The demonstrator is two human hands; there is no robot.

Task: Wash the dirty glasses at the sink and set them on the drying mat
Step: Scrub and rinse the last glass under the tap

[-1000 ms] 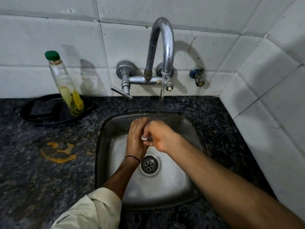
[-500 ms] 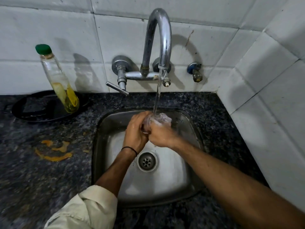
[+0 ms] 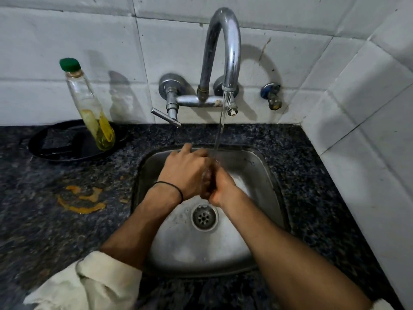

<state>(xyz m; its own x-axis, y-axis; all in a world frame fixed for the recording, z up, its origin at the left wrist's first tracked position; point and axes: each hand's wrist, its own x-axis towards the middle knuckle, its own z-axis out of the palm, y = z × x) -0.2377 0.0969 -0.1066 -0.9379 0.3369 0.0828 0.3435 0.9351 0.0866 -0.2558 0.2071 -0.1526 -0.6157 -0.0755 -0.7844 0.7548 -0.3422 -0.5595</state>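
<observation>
Right now, from the head view, I see my left hand (image 3: 186, 173) and my right hand (image 3: 220, 186) pressed together at frame centre over the square stainless steel sink (image 3: 263, 175). Both sets of fingers are curled around a small clear drinking glass (image 3: 209, 173), which is mostly hidden between them; what it holds I cannot tell. Water runs from the curved chrome wall tap (image 3: 225, 52) onto the glass. In the sink, only the round metal drain (image 3: 204, 217) shows. At upper left, a tall clear bottle with a green cap (image 3: 89, 104), holding a little yellow liquid, stands on a black round tray (image 3: 55, 144). Compared with half a second ago, the glass is less visible and my left hand covers more of it.
</observation>
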